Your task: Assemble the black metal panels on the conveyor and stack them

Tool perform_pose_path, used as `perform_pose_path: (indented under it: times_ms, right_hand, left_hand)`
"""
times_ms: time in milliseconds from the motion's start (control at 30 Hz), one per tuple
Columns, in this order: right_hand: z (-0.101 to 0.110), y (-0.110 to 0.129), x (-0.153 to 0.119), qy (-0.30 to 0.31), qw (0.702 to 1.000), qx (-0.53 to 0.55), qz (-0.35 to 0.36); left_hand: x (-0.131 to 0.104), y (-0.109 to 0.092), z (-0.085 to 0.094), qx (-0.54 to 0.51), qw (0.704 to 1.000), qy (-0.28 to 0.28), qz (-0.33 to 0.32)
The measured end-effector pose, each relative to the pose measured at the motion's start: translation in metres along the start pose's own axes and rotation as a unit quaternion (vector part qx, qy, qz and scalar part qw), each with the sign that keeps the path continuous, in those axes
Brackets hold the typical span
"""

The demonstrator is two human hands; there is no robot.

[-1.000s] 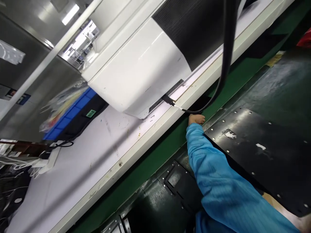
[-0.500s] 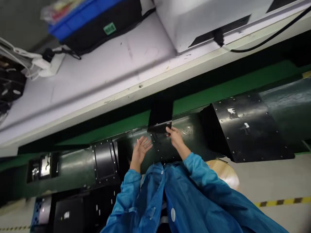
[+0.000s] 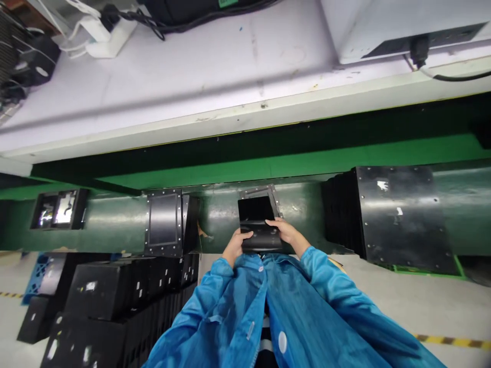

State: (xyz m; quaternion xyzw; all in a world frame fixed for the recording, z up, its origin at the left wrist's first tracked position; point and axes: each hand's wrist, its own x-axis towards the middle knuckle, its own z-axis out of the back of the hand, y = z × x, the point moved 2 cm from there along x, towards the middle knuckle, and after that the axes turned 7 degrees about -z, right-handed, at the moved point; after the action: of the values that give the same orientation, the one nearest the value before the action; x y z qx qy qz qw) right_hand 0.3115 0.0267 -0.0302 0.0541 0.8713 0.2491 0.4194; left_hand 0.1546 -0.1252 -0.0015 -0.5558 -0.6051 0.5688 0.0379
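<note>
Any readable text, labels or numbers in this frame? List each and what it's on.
None can be read.
Green label on the black case at the top edge: cut off, unreadable.
White stickers on the large black plate: torn, no text visible.
White stickers on the stacked black panels: too small.
Black panel held by the left hand and right hand: no print visible.

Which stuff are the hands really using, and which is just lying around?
In use:
- left hand and right hand, both gripping the black panel

Lying about:
- stacked black panels
- white power strip
- large black plate
- white machine
</note>
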Motion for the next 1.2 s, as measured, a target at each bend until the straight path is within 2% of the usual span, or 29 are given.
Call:
perform_pose_path:
  times_ms: [133,233,333,400,500,567,633,700,767,867,933,1000,1067,1133,1200]
  right_hand:
    - [0.007,0.009,0.006,-0.068,0.995,0.060,0.043]
    - [0.004,0.010,0.004,-0.047,0.996,0.069,0.040]
    - [-0.005,0.008,-0.001,-0.043,0.990,0.101,0.085]
    - [-0.013,0.004,-0.003,-0.071,0.976,0.149,0.141]
    - [-0.030,-0.005,-0.004,-0.118,0.951,0.212,0.191]
    - [-0.041,-0.014,-0.002,-0.145,0.940,0.239,0.195]
    - [-0.050,-0.022,-0.003,-0.161,0.937,0.245,0.192]
    - [-0.051,-0.031,-0.010,-0.144,0.947,0.218,0.187]
    - [-0.042,-0.041,-0.024,-0.086,0.971,0.154,0.164]
    - [-0.006,-0.059,-0.054,0.014,0.997,0.026,0.072]
    - [0.027,-0.066,-0.068,0.030,0.999,-0.021,0.022]
    - [0.056,-0.060,-0.068,-0.004,0.999,-0.015,0.032]
    - [0.074,-0.045,-0.053,-0.073,0.994,-0.015,0.079]
    - [0.078,-0.026,-0.029,-0.153,0.977,-0.090,0.121]
    - [0.074,-0.011,-0.006,-0.237,0.937,-0.207,0.150]
  left_hand:
    - [0.001,-0.010,-0.003,0.030,0.999,0.032,0.013]
    - [-0.002,-0.025,0.003,0.015,0.998,0.064,0.012]
    - [-0.007,-0.033,0.001,-0.085,0.995,0.057,-0.017]
    - [-0.010,-0.029,-0.008,-0.138,0.988,0.058,-0.038]
    - [-0.006,-0.013,-0.033,-0.148,0.983,0.066,-0.080]
    - [0.005,-0.002,-0.051,-0.142,0.983,0.039,-0.113]
    - [0.022,0.005,-0.064,-0.148,0.980,-0.017,-0.131]
    - [0.039,0.008,-0.070,-0.162,0.975,-0.080,-0.128]
    - [0.053,0.007,-0.067,-0.169,0.974,-0.101,-0.114]
    - [0.069,-0.001,-0.050,-0.161,0.982,-0.042,-0.089]
    - [0.078,-0.008,-0.034,-0.130,0.988,-0.002,-0.079]
    - [0.088,-0.013,-0.021,-0.081,0.994,0.020,-0.066]
    - [0.098,-0.015,-0.015,-0.034,0.997,0.038,-0.056]
    - [0.108,-0.012,-0.014,0.002,0.997,0.052,-0.052]
    - [0.117,-0.005,-0.015,0.032,0.997,0.046,-0.053]
